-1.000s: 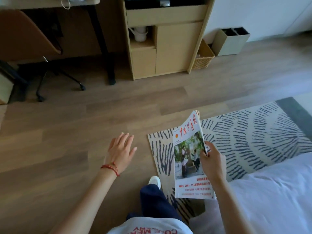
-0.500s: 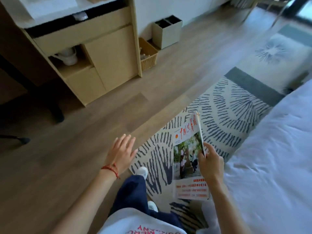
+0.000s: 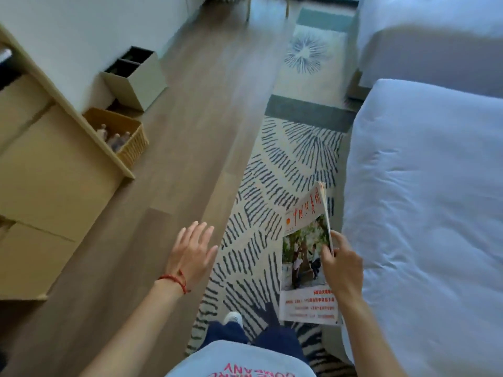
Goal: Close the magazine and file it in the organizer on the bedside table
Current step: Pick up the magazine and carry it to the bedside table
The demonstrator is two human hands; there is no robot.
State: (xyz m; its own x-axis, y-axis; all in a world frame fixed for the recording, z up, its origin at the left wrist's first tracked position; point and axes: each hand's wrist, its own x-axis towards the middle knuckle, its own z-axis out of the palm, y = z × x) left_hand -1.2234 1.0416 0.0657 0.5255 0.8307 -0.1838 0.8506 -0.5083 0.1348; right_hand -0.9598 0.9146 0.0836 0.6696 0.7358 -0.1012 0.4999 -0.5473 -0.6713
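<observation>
The closed magazine (image 3: 303, 251), with red title letters and a photo on its cover, hangs above the striped rug, beside the bed. My right hand (image 3: 341, 265) grips it along its right edge. My left hand (image 3: 192, 251), with a red string bracelet on the wrist, floats over the floor to the left with fingers spread and nothing in it. No bedside table or organizer shows in this view.
A white bed (image 3: 424, 213) fills the right side, a second bed (image 3: 430, 36) behind it. On the left stand a wooden cabinet (image 3: 49, 172), a wicker basket (image 3: 128, 140) with bottles and a grey two-slot bin (image 3: 136, 77). The striped rug (image 3: 272, 172) runs ahead over wood flooring.
The view has swung to the right, from the cabinet and desk toward the beds. Both hands keep their pose, and the magazine stays in my right hand.
</observation>
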